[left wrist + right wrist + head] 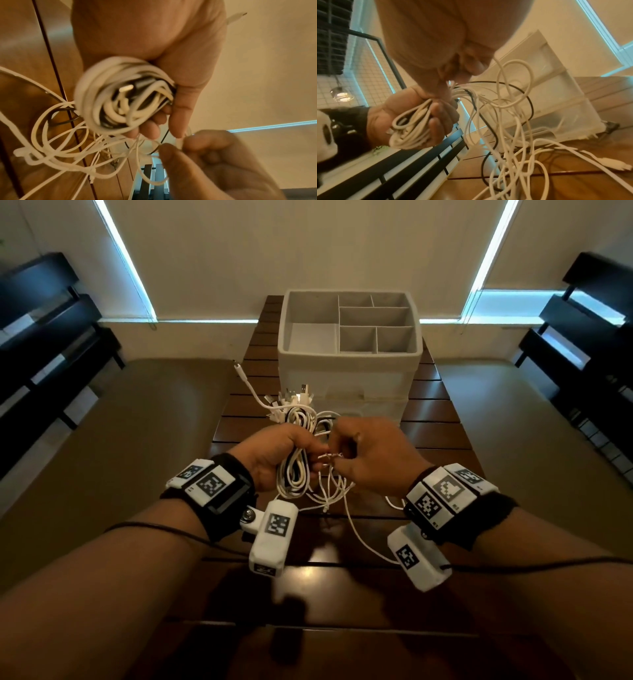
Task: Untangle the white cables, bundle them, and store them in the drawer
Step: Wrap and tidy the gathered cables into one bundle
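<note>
Holding the coil (294, 460) in our left hand (274, 455), fingers curled round a bunch of white loops with a dark strand or two mixed in. Our right hand (368, 455) pinches a thin strand (329, 456) just beside the left thumb, fingertips closed on it. Both hands hover above the desk (435, 436), just in front of the drawer unit (349, 350).

Below the hands the loose cables (513, 155) hang in a tangle onto the desk; several loops cross one another, and a black cable (529, 102) runs through the white ones. One plug end (237, 367) lies stretched out to the left of the unit. Further plugs (301, 393) bunch at the far end of the coil, against the unit's front.

Judgement: untangling is part-way, bundling has begun, nothing is stored. The divided tray on top of the unit sits open with nothing in it; whether a drawer front is open, we cannot tell.

Risks from here:
- Pulling the pinched strand hard could tighten a crossing into a knot, since the hanging loops pass through each other.
- The black cable may be wound into the coil if we do not separate it first.
- The left hand is full; adding more turns could let outer loops slip off.
- A trailing plug could snag on a desk slat or the unit's edge.
</note>
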Action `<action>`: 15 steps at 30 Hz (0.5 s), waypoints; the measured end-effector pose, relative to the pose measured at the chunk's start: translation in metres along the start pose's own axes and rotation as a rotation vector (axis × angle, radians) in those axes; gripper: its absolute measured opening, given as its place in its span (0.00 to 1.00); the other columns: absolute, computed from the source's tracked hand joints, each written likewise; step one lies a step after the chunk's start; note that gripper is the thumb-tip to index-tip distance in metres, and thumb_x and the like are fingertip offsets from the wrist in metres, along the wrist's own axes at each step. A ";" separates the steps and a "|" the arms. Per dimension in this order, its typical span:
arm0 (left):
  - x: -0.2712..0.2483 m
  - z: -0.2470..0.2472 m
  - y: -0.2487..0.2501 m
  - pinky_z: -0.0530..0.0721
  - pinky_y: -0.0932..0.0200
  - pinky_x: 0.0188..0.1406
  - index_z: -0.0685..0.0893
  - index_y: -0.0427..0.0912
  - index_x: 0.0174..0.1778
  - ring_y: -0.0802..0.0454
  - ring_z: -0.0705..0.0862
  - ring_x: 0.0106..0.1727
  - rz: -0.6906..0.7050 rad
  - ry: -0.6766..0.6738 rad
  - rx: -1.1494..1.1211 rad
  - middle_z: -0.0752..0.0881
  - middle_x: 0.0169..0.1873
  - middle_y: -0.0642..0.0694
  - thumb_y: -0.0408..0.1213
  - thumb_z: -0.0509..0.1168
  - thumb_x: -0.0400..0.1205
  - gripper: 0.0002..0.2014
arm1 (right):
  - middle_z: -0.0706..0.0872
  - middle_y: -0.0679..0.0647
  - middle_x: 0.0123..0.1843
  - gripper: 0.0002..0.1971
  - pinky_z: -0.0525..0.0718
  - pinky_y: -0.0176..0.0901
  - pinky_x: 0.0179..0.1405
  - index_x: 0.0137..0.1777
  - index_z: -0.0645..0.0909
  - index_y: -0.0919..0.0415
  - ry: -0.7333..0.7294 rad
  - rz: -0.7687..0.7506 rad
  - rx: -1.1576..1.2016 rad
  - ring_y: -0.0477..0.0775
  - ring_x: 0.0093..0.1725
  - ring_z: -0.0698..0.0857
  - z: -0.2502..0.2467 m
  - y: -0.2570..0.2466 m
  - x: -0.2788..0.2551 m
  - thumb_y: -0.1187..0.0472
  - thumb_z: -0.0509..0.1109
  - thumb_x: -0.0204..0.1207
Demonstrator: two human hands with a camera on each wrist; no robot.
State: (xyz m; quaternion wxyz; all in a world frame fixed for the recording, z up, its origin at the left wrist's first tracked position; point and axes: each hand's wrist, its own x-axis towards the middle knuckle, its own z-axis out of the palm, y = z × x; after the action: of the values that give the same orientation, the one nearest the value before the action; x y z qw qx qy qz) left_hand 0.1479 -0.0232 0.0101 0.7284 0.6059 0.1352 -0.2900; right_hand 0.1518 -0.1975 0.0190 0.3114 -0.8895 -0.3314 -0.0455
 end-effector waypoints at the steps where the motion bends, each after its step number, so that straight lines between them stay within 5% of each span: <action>1: -0.001 -0.001 0.001 0.85 0.59 0.27 0.83 0.34 0.33 0.51 0.82 0.24 -0.018 -0.004 0.021 0.82 0.24 0.42 0.28 0.69 0.65 0.04 | 0.78 0.43 0.36 0.09 0.75 0.37 0.30 0.42 0.80 0.54 0.094 -0.059 0.022 0.45 0.32 0.76 0.001 0.001 0.000 0.63 0.77 0.66; 5: -0.005 -0.004 0.002 0.82 0.61 0.21 0.82 0.36 0.22 0.52 0.79 0.19 -0.049 0.014 0.063 0.78 0.19 0.43 0.25 0.66 0.66 0.07 | 0.78 0.50 0.54 0.24 0.78 0.38 0.41 0.61 0.81 0.52 0.216 -0.191 -0.159 0.50 0.48 0.77 0.008 0.001 0.008 0.63 0.77 0.63; 8: -0.006 -0.007 0.000 0.81 0.63 0.20 0.80 0.36 0.18 0.53 0.78 0.17 -0.054 -0.029 0.063 0.77 0.18 0.42 0.23 0.62 0.74 0.17 | 0.80 0.53 0.65 0.29 0.74 0.48 0.52 0.67 0.79 0.50 0.197 -0.270 -0.394 0.57 0.57 0.74 0.011 0.004 0.011 0.49 0.75 0.63; 11: -0.009 -0.011 -0.002 0.81 0.64 0.20 0.79 0.36 0.18 0.53 0.78 0.16 -0.070 -0.069 0.046 0.77 0.17 0.43 0.23 0.61 0.75 0.17 | 0.78 0.51 0.69 0.32 0.69 0.53 0.53 0.68 0.75 0.43 0.176 -0.285 -0.502 0.59 0.62 0.70 0.012 0.008 0.012 0.37 0.71 0.62; 15: -0.013 -0.008 -0.002 0.81 0.65 0.20 0.81 0.36 0.20 0.54 0.79 0.17 -0.075 -0.118 0.029 0.77 0.17 0.44 0.24 0.64 0.70 0.13 | 0.83 0.52 0.66 0.29 0.63 0.50 0.52 0.64 0.77 0.47 0.234 -0.285 -0.499 0.57 0.62 0.70 0.018 0.014 0.016 0.41 0.75 0.62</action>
State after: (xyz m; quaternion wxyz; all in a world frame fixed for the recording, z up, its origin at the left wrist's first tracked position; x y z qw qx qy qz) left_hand 0.1378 -0.0126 0.0141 0.7147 0.5929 0.1102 -0.3542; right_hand 0.1703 -0.1863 0.0018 0.1096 -0.8717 -0.3934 -0.2708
